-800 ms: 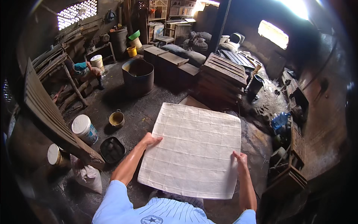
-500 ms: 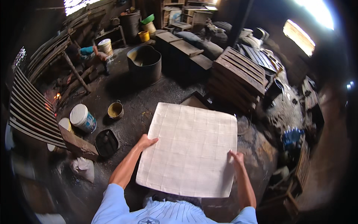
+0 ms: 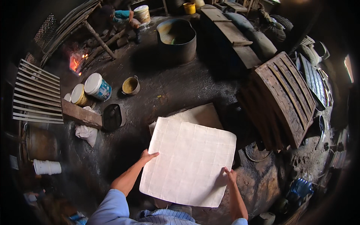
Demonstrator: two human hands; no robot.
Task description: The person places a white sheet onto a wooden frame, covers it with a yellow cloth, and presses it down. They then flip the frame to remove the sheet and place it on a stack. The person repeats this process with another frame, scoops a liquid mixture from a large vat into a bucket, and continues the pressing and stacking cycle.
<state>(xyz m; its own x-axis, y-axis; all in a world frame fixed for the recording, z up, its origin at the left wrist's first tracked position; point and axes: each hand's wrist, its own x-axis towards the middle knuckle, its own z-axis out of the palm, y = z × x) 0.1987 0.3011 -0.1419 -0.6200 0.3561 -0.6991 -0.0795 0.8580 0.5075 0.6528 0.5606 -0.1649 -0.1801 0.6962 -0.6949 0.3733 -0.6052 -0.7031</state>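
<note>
A white, square, flat panel [image 3: 187,163] with faint grid lines is held out in front of my body, tilted slightly clockwise. My left hand [image 3: 148,156] grips its left edge, thumb on top and the other fingers hidden underneath. On the right edge, my right hand [image 3: 231,176] has the same hold, its thumb also on the upper face. Whether the panel is stiff board or cloth-covered, I cannot tell. Just past its far edge lies a greyish-beige flat surface [image 3: 206,115], partly covered by the panel.
Stacked wooden slatted trays [image 3: 287,97] rise at the right. A large round vat [image 3: 177,41] stands ahead. Left are a lidded white bucket [image 3: 98,87], a small pot [image 3: 131,86], a black container [image 3: 113,117] and a fire [image 3: 77,63]. Another person [image 3: 125,17] bends at the far left.
The view has tilted downward and turned. The white panel has rotated slightly clockwise, and more of the beige surface beyond it shows. Both hands keep their hold.
</note>
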